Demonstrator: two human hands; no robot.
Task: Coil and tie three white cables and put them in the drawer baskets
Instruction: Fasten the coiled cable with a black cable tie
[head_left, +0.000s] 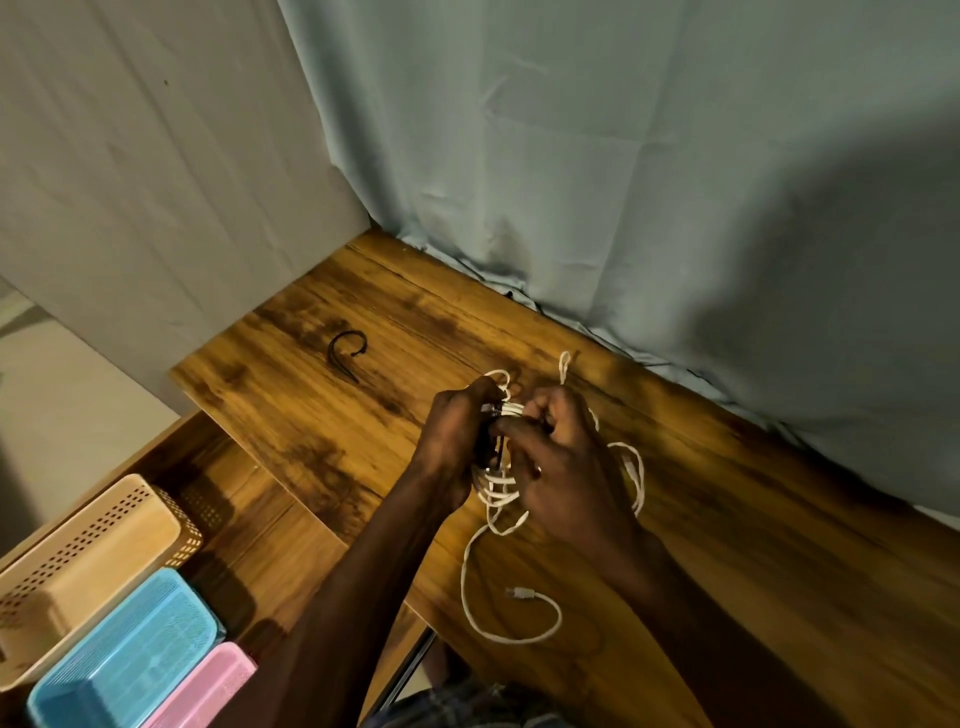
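I see left hand (457, 441) and right hand (550, 457) close together over tabletop (727, 519) middle, both curled round white cable (501, 493) coil; coil's long axis runs near edge to far edge. Black strap between fingers, unclear which hand pinches it. Loose tail loops toward near edge, plug (519, 594) pointing left. Black tie (347, 356) near far-left corner. Drawer (249, 519) open left: tan basket (93, 566), blue basket (124, 660), pink basket (208, 686). No writing legible.

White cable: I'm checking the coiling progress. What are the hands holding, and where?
Both hands, left and right, grip the white cable at its coiled bundle; its plug end lies loose.
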